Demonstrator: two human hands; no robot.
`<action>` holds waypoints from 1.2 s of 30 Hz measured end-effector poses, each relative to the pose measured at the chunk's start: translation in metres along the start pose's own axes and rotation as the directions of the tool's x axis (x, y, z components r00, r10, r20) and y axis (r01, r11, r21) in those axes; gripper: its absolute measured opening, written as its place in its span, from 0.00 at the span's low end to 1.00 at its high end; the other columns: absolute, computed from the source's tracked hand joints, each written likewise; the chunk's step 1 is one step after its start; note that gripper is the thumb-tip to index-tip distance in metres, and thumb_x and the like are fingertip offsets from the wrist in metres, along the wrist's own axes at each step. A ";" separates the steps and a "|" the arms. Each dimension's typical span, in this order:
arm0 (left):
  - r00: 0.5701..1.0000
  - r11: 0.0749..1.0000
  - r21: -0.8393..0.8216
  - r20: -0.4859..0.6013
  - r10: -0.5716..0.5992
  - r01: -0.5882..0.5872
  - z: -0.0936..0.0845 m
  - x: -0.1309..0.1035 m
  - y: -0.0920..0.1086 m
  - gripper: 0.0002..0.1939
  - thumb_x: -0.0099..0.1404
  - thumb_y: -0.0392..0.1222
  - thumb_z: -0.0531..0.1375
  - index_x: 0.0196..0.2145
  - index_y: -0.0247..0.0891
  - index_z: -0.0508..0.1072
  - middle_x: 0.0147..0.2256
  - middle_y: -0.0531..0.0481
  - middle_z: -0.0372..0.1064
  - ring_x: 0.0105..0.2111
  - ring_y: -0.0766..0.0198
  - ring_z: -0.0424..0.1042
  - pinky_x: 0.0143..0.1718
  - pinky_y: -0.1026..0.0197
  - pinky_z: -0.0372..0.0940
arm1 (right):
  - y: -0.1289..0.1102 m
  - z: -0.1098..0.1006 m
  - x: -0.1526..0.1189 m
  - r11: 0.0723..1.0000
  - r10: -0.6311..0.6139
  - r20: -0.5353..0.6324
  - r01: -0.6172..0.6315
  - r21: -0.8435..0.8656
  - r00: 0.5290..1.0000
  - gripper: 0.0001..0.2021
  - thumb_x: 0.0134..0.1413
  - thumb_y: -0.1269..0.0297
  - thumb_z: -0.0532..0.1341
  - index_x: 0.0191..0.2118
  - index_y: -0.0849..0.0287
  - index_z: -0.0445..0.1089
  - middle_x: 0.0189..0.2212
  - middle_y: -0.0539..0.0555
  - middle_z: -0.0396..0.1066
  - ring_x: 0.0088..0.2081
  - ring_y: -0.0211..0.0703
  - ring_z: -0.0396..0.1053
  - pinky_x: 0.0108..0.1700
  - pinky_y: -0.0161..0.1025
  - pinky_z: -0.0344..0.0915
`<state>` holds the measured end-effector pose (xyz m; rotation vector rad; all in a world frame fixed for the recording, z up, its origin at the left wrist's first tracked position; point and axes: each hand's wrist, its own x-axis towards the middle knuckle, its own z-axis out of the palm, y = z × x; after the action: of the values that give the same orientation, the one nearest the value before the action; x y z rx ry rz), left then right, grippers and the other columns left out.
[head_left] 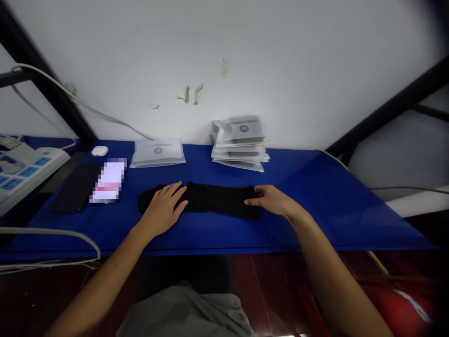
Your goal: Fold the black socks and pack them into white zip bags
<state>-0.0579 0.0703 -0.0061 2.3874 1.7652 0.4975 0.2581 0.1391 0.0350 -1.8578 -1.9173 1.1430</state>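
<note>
A long black cloth piece (pixel 217 199) lies stretched sideways on the blue table (pixel 224 234). My left hand (pixel 164 208) rests flat on its left part, palm down, fingers spread. At the cloth's right end, my right hand (pixel 268 199) pinches the edge between thumb and fingers. Behind the cloth, a single frosted zip bag (pixel 157 153) with printed lettering lies toward the left. A stack of similar bags (pixel 240 140) leans by the wall, behind the cloth's right half.
A lit phone (pixel 108 181), a dark phone (pixel 73 189) and a white earbud case (pixel 100 151) lie at the left. Beyond them is a power strip (pixel 33 171) with cables. Black frame bars (pixel 389 110) slant at both sides. A red stool (pixel 393 309) stands below right.
</note>
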 end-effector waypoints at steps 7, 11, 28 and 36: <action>1.000 1.000 -0.003 -0.020 0.003 -0.003 0.000 -0.002 0.002 0.23 0.71 0.49 0.46 0.60 0.39 0.62 0.62 0.43 0.58 0.60 0.53 0.57 0.59 0.45 0.56 | 0.000 0.002 -0.014 0.995 0.034 -0.069 -0.040 -0.095 0.997 0.16 0.45 0.53 0.66 0.37 0.59 0.70 0.37 0.58 0.75 0.38 0.49 0.73 0.39 0.43 0.68; 1.000 1.000 0.024 -0.018 0.000 0.000 0.000 -0.002 0.003 0.24 0.71 0.49 0.45 0.59 0.37 0.63 0.61 0.43 0.58 0.60 0.53 0.58 0.58 0.46 0.56 | 0.006 0.007 -0.014 0.989 0.021 -0.187 -0.047 -0.138 0.982 0.19 0.44 0.54 0.67 0.41 0.59 0.70 0.35 0.57 0.75 0.36 0.48 0.73 0.37 0.42 0.68; 0.855 0.807 0.290 -0.253 -0.454 0.514 -0.016 -0.031 0.000 0.29 0.69 0.47 0.44 0.58 0.23 0.62 0.55 0.31 0.63 0.53 0.42 0.63 0.47 0.43 0.63 | -0.001 0.054 -0.028 0.750 -0.501 -0.466 0.097 -0.655 0.729 0.13 0.61 0.57 0.54 0.40 0.60 0.70 0.34 0.58 0.73 0.36 0.50 0.70 0.34 0.43 0.63; 0.722 0.657 0.300 -0.297 -0.625 0.692 -0.026 -0.032 -0.005 0.28 0.68 0.52 0.46 0.49 0.23 0.68 0.43 0.28 0.68 0.45 0.40 0.67 0.39 0.45 0.66 | -0.007 0.060 -0.021 0.707 -0.570 -0.311 0.261 -0.658 0.761 0.13 0.61 0.58 0.53 0.40 0.57 0.73 0.36 0.58 0.74 0.37 0.51 0.70 0.36 0.46 0.65</action>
<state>-0.0796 0.0394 0.0112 1.6773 2.8501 0.2513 0.2168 0.0987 0.0067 -1.5509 -2.3252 -0.1175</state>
